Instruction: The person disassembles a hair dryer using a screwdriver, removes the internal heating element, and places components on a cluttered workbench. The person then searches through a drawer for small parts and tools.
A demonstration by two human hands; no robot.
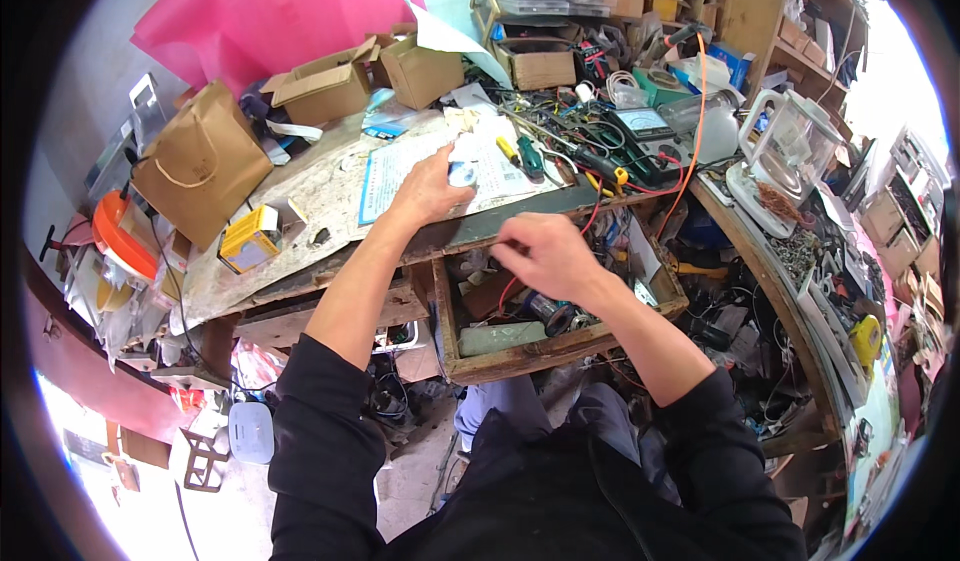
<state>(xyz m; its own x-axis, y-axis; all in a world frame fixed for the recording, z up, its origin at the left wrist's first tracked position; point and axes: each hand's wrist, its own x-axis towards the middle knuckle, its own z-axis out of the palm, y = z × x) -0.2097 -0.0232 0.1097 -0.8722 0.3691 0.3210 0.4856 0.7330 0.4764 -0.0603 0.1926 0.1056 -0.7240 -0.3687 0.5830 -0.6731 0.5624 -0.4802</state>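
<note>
My left hand (432, 191) is over the worktop, its thumb and fingers around a small white and blue thing (462, 173) whose kind I cannot make out. Under it lies a printed white and blue sheet (385, 183). My right hand (552, 256) hovers above an open wooden drawer (530, 359), fingers curled together; whatever they may hold is hidden. Inside the drawer are a dark cylindrical part (548, 311), a pale flat block (502, 337) and a red wire. Just beyond my hands lie a yellow-handled screwdriver (507, 149) and a dark green-handled tool (530, 159).
An analog multimeter (643, 126) with red leads stands back right, among tangled cables. An orange cord (700, 111) hangs across there. On the left are a paper bag (205, 166), a yellow box (250, 239) and cardboard boxes (420, 69). A clear jug-like appliance (790, 146) stands far right.
</note>
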